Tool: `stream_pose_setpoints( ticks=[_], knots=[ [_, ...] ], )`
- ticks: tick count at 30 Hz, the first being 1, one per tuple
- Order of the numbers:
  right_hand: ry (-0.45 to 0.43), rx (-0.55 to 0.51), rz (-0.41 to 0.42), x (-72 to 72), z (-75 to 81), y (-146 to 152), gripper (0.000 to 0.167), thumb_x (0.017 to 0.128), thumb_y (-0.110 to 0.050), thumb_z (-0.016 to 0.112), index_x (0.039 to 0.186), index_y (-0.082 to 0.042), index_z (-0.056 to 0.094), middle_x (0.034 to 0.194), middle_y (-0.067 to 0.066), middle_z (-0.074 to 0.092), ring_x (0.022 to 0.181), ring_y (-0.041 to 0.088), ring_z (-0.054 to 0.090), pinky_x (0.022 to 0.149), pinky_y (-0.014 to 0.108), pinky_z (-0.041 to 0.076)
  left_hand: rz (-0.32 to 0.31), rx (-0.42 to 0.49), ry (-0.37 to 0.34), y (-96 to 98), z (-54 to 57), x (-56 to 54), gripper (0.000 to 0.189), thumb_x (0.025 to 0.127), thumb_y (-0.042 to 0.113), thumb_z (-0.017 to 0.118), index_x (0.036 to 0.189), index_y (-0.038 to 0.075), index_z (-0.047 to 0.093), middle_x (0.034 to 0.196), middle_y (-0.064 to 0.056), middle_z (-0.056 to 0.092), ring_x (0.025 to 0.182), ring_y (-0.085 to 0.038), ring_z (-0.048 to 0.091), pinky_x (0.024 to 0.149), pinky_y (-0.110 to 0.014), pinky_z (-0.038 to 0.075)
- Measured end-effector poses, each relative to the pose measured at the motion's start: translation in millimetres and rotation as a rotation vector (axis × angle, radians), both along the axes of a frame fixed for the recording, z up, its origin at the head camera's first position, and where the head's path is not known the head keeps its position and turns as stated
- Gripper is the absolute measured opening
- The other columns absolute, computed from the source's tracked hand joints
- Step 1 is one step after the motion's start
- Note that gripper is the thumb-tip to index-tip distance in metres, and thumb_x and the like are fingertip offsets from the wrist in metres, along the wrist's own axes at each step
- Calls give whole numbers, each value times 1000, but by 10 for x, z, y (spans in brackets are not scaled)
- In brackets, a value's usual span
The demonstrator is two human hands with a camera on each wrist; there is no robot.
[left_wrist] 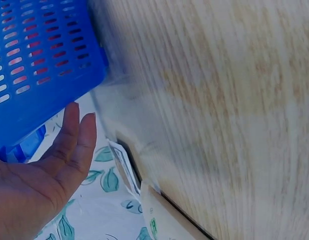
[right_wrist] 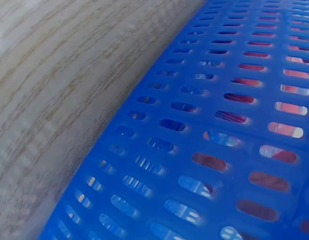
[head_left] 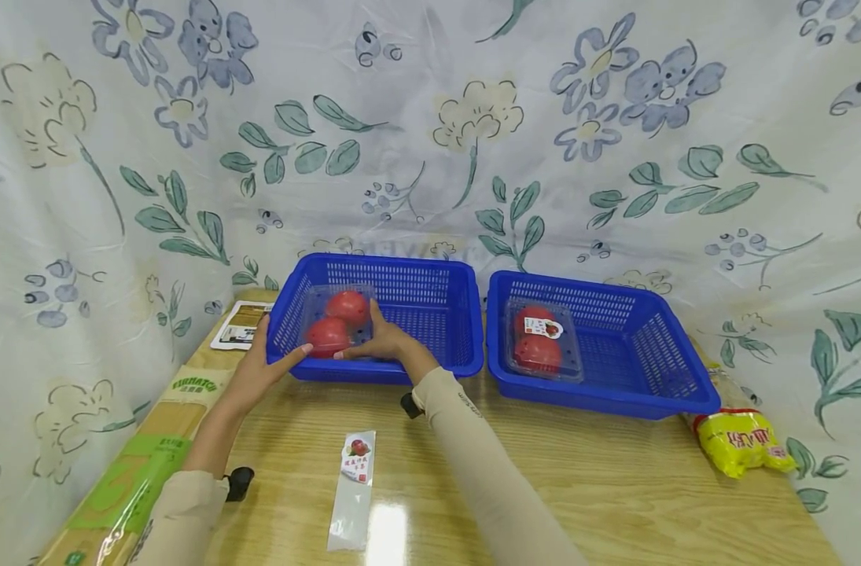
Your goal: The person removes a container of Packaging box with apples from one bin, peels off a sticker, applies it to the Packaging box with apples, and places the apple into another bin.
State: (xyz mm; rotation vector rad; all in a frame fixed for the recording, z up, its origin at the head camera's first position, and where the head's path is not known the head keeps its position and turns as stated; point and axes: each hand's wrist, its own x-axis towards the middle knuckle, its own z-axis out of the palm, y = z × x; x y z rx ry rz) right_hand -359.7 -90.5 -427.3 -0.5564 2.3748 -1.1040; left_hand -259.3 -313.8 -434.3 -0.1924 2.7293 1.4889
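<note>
A clear plastic fruit box (head_left: 364, 331) with two red round fruits sits at the left end of the left blue basket (head_left: 465, 314). My right hand (head_left: 391, 339) reaches over the basket's front rim and holds the box at its right front corner, thumb in front and fingers along the side. My left hand (head_left: 259, 369) is at the basket's left front corner, thumb tip near the box. Its straight fingers (left_wrist: 87, 135) lie outside the basket in the left wrist view. The basket wall fills much of the right wrist view and hides my right hand.
A second blue basket (head_left: 656, 393) holds a labelled fruit box (head_left: 536, 346). A label strip (head_left: 352, 491) lies on the wooden table (head_left: 614, 479). Noodle packs (head_left: 140, 456) and a white-edged pack (head_left: 241, 325) lie left; a yellow bag (head_left: 737, 440) lies right. A floral curtain (head_left: 430, 141) stands behind.
</note>
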Motion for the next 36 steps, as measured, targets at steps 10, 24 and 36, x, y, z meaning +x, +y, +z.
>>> stream_pose_setpoints(
  ticks=[10, 24, 36],
  knots=[
    [24, -42, 63, -18, 9, -42, 123, 83, -32, 80, 158, -14, -16, 164, 20, 18, 146, 35, 32, 120, 45, 26, 0, 8, 24, -11, 4, 7, 107, 94, 54, 59, 156, 21, -22, 162, -30, 9, 147, -53, 14, 114, -70, 16],
    [-124, -302, 6, -34, 20, -164, 124, 83, -24, 81, 157, -26, -19, 145, 21, 34, 76, 27, 60, 71, 35, 55, 12, -10, -8, -18, 4, 18, 110, 93, 58, 58, 155, 21, -24, 162, -31, 5, 147, -54, 11, 114, -70, 14],
    [-381, -478, -119, -129, 86, -104, 113, 84, -8, 78, 158, -31, -5, 158, 22, 21, 94, 41, 69, 85, 48, 58, 20, -43, -47, -11, 7, -7, 111, 92, 64, 56, 155, 23, -26, 161, -32, 7, 146, -55, 12, 113, -71, 15]
  ],
)
